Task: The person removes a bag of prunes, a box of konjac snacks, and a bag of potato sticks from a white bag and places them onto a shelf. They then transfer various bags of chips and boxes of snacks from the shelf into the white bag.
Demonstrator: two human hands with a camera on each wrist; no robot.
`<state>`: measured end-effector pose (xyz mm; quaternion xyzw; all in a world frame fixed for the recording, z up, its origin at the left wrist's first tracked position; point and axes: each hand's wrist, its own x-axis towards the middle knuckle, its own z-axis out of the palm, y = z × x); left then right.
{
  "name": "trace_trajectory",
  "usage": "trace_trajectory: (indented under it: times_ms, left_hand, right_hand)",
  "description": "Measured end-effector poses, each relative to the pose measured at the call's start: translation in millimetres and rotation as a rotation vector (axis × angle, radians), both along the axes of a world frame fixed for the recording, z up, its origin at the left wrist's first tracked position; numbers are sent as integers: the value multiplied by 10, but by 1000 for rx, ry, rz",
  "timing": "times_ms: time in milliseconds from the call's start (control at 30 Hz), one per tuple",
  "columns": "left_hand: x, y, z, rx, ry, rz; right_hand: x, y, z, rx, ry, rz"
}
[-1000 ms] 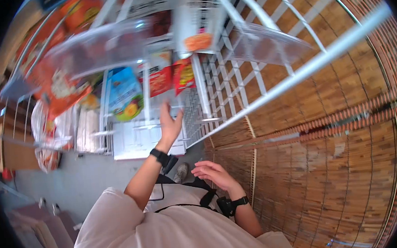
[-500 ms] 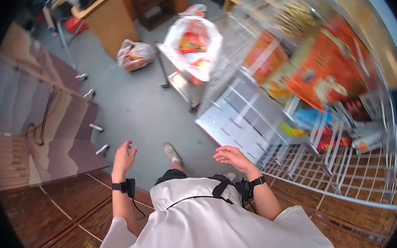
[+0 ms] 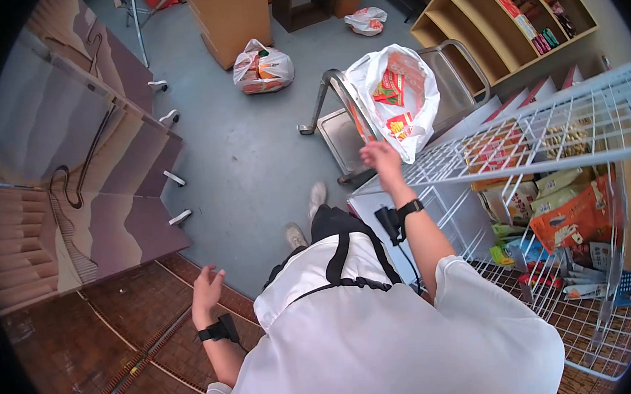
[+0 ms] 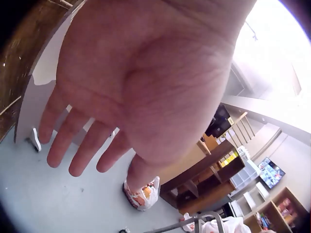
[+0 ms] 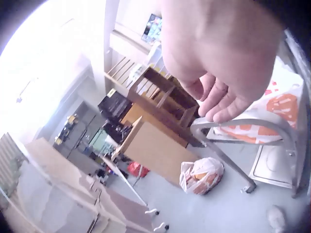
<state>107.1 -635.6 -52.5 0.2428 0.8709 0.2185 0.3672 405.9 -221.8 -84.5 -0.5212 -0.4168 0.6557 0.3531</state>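
Observation:
A white plastic bag with red and orange print [image 3: 425,88] stands open on a metal cart [image 3: 327,85], with red packets [image 3: 390,89] inside. My right hand [image 3: 385,163] is at the near end of the cart, beside the bag's rim. In the right wrist view its fingers [image 5: 221,104] are loosely bent and overlap the cart's tubular handle [image 5: 243,121]. My left hand [image 3: 207,288] hangs at my left side over the floor, away from any object. The left wrist view shows its palm [image 4: 131,82] with the fingers extended and nothing in them.
On my right stands a white wire rack [image 3: 483,250] holding snack packages, including an orange bag [image 3: 576,217]. A filled plastic bag [image 3: 263,68] and a smaller one [image 3: 366,22] lie on the floor. Folding panels [image 3: 118,183] line the left; a wooden shelf [image 3: 464,18] stands behind the cart.
My view has turned left from the wire rack toward the cart. My left hand has come away from the rack's packages to my side, and my right hand has reached forward to the cart.

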Motion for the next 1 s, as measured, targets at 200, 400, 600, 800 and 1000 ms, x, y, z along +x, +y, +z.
trace_trajectory:
  times_ms: [200,400,600,800,1000]
  left_hand:
    - [-221,830,47,-69,-118,-142]
    - [-807,2200,92,-29,-28,-222]
    - [-1045,3845,294,-32,9,-376]
    - [-1024,4898,356,-40,-59,-477]
    - [-1112,5685,275,-180,-32,-722]
  right_hand:
    - [217,1372,-747,68,-177,-347]
    - [576,2208,-1868,158,-547,-338]
    - [989,2447,-1725,-249,-1343,-29]
    - [1107,2645,-1598,-229,-1242,305]
    - [715,2879,-933,248,-932,222]
